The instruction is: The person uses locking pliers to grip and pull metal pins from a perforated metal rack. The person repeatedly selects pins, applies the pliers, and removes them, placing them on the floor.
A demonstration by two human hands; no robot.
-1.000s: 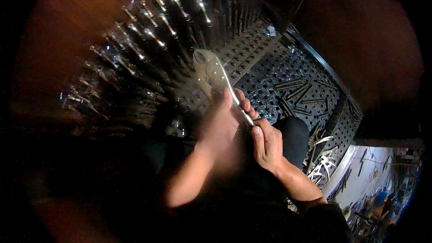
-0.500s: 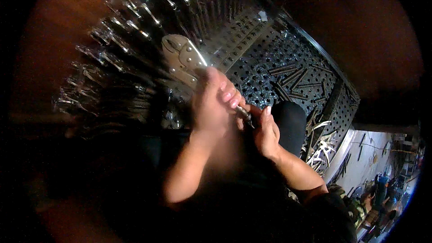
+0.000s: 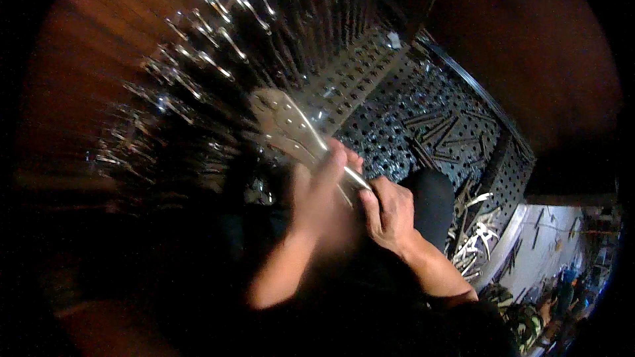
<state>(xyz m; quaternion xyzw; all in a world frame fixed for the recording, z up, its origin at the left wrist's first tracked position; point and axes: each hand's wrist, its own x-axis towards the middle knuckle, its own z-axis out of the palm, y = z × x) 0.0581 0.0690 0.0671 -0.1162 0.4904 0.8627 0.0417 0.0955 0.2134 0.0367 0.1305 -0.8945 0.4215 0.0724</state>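
Observation:
A pair of large metal locking pliers [image 3: 289, 125] lies slantwise before me, jaws up toward the left and handles down toward the right. My left hand [image 3: 319, 198] is around the middle of the handles, its palm smeared by motion and its fingertips showing past the upper handle. At the lower end of that handle, my right hand [image 3: 391, 213] is closed, thumb on the near side and fingers curled over. Behind the jaws, many shiny metal pieces [image 3: 225, 39] stand in dense rows.
A perforated metal surface [image 3: 370, 66] carries several dark rods [image 3: 440, 133] and scattered bits. Pale metal parts [image 3: 479, 235] are heaped at its right corner, beside my dark-clad knee [image 3: 431, 201]. Another person in camouflage clothing [image 3: 522, 320] is at the lower right.
The pliers have shifted down and a little right in the picture. More of the upper handle shows between my hands, and my right hand has turned over, its fingers now curled on the handle's end.

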